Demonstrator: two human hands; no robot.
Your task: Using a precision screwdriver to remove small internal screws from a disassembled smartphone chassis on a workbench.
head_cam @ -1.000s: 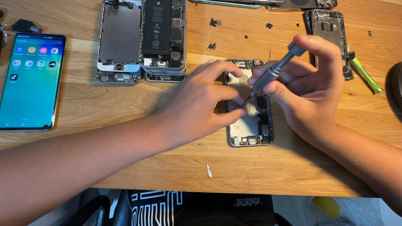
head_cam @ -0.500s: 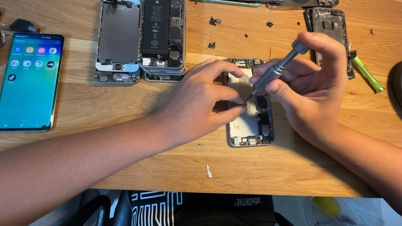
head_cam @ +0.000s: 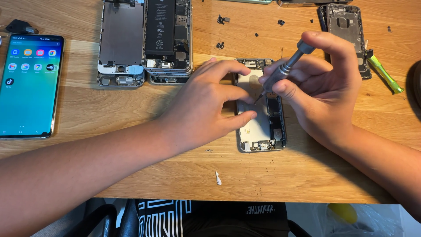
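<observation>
Right hand (head_cam: 322,94) fingers pinch a slim grey screwdriver (head_cam: 284,69), forefinger capping its top, tip angled down into an opened phone chassis (head_cam: 258,127) at table centre. Left hand (head_cam: 206,103) fingertips press the chassis flat — steadying it. At ten o'clock lie two dismantled phones (head_cam: 144,41); far at nine o'clock — a lit smartphone (head_cam: 27,85).

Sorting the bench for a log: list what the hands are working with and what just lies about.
In use:
- opened silver phone chassis, steadied by left hand
- grey metal precision screwdriver, in right hand

Lying about:
- lit teal-screen smartphone
- two dismantled phones
- green plastic pry tool
- loose dark screws
</observation>
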